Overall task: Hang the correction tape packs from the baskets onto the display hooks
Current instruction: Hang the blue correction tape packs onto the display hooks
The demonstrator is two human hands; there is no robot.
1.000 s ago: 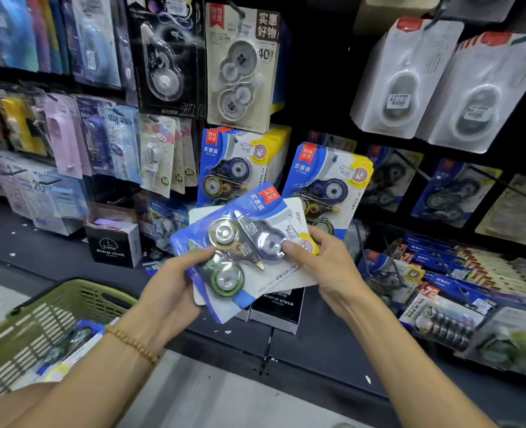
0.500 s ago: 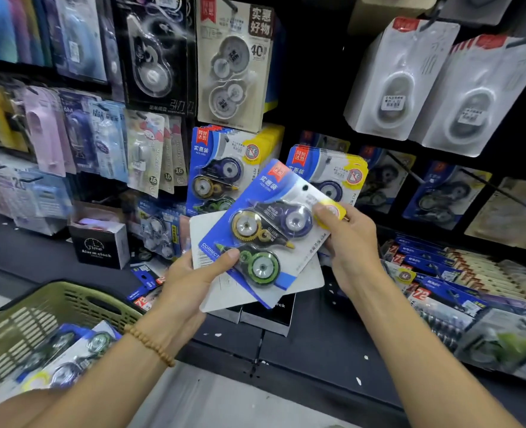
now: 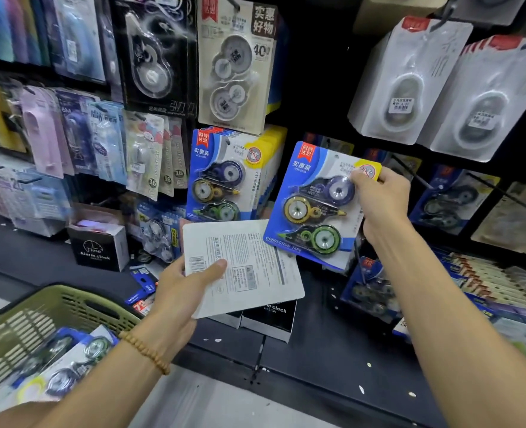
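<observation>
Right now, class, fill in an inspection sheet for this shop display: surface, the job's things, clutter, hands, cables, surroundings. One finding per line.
Surface: dark shelf ledge under the hooks, with pale specks on it.
Job's things: blue correction tape pack, face out, raised toward the display; white-backed pack, printed back showing; more packs in the green basket; matching hung stack to the left.
Clutter: alarm clock boxes on the ledge; loose packs piled at right.
Hands: right hand pinches the blue pack's top corner; left hand holds the white-backed pack.
Cables: nothing seen.
Surroundings: black pegboard wall crowded with hanging stationery packs.
</observation>
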